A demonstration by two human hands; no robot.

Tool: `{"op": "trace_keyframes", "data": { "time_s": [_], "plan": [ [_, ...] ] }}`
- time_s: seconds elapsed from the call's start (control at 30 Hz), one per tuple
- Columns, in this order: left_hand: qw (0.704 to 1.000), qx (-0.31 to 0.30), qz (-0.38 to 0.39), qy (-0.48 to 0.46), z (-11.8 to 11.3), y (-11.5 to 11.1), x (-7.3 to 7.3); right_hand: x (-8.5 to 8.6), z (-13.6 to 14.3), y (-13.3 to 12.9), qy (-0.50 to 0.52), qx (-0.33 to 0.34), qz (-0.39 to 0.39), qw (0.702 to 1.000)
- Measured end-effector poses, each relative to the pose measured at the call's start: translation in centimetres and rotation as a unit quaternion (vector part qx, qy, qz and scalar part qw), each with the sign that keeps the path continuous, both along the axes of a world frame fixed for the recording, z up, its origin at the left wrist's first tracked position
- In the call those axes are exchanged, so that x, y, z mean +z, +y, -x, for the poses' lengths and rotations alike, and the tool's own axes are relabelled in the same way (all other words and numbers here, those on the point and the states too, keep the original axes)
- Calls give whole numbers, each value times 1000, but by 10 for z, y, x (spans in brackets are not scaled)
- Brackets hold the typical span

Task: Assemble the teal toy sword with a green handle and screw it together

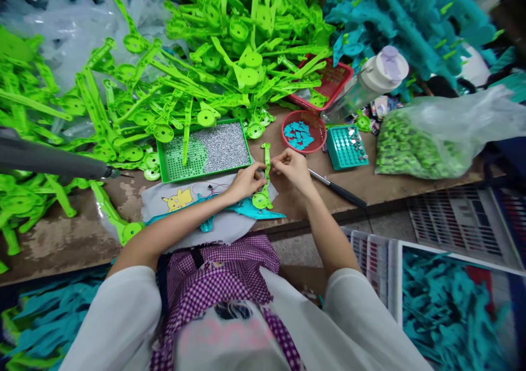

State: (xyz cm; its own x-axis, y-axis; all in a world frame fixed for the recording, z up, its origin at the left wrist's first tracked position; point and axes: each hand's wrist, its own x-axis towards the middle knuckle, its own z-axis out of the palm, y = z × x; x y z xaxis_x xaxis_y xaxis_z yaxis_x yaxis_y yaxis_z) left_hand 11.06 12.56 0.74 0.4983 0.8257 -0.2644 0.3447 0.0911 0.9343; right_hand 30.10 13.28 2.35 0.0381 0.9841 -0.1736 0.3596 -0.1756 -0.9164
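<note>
A bright green plastic part [267, 183], long with a round disc at its near end, stands between my two hands over the cloth. My left hand [246, 181] pinches its middle from the left. From the right, my right hand [292, 168] has thumb and finger pressed together close to the part's edge; whatever is in them is too small to make out. Under the green part and my left forearm lies a teal plastic piece [255, 209], with thin red wire and a small black component showing near it. A grey cloth [153, 198] with a yellow cartoon figure is spread below.
A green tray [161, 163] of small metal bits sits behind my hands, before a heap of green parts [246, 36]. Nearby are a red basket [304, 131], a teal rack [348, 147], a black-handled tool [341, 189] and a bag [423, 135]. A power driver [53, 160] reaches in from the left.
</note>
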Motion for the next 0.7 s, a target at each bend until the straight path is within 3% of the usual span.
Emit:
{"op": "trace_keyframes", "data": {
  "time_s": [0.17, 0.3, 0.43, 0.57, 0.7],
  "plan": [
    [1000, -6, -6, 8, 1, 0, -2, 3, -16, 11, 93, 73, 55, 991],
    [1000, -7, 0, 20, 1, 1, 0, -5, -16, 16, 99, 55, 39, 993],
    [1000, -5, 1, 19, 1, 0, 0, -13, -13, 16, -24, 70, -25, 997],
    [1000, -2, -2, 10, 1, 0, -2, -14, -10, 14, -174, 88, -101, 976],
    [1000, 0, -6, 2, 1, 0, -4, -19, -4, 11, -214, 85, -135, 964]
  ]
}}
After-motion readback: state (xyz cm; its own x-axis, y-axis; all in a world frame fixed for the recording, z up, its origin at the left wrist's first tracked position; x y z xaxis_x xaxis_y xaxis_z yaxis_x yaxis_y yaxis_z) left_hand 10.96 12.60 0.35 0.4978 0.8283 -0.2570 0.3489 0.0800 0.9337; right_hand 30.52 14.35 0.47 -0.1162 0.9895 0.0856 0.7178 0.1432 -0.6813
